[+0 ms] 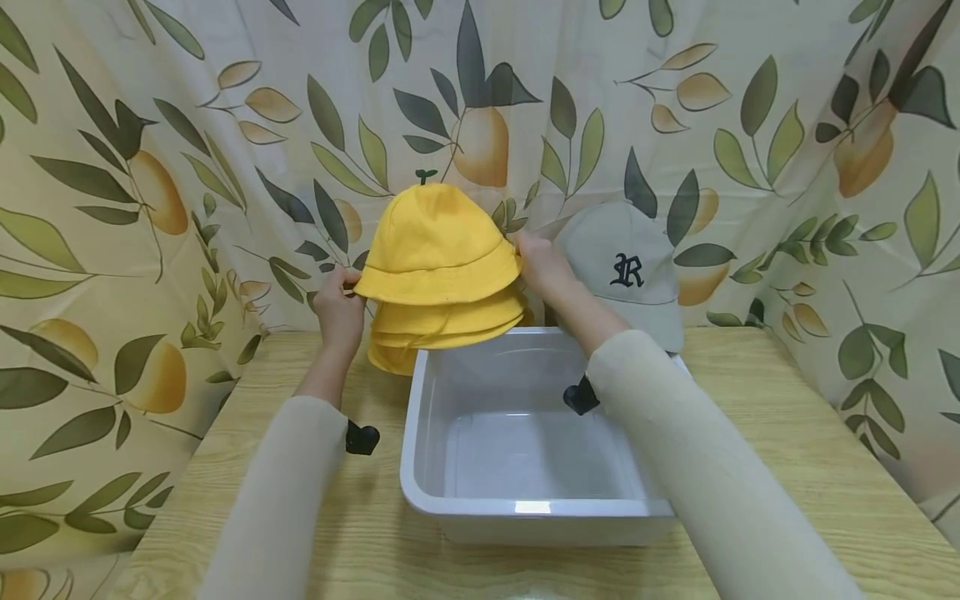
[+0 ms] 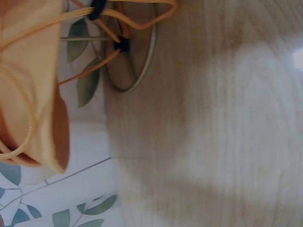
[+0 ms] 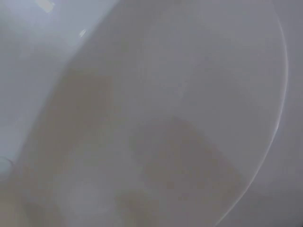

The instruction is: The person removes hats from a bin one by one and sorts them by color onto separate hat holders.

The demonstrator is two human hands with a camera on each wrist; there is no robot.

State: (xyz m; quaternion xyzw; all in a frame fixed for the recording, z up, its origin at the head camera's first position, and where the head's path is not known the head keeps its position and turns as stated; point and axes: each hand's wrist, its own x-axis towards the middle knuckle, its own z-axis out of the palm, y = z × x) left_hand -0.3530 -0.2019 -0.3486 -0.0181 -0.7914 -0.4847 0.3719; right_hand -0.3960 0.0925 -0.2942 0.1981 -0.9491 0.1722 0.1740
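Yellow bucket hats are stacked at the back left of the white bin. The top hat (image 1: 437, 237) has a small green sprout on its crown and sits raised over the lower hats (image 1: 450, 321). At its brim's left edge, my left hand (image 1: 341, 308) pinches the fabric. My right hand (image 1: 546, 265) pinches the right edge of the same brim; some of its fingers are hidden. In the left wrist view, a hat's brim (image 2: 33, 94) hangs with loose cords and dark stoppers (image 2: 121, 44). Beside it shows a thin metal ring base (image 2: 147, 66).
A white plastic bin (image 1: 540, 507) stands on the wood-grain table (image 1: 360, 517). Behind its right rear corner is a grey cap (image 1: 622, 250) with a black letter R. A leaf-patterned curtain (image 1: 300, 167) rises behind. The right wrist view shows mostly blurred bin wall (image 3: 213, 94).
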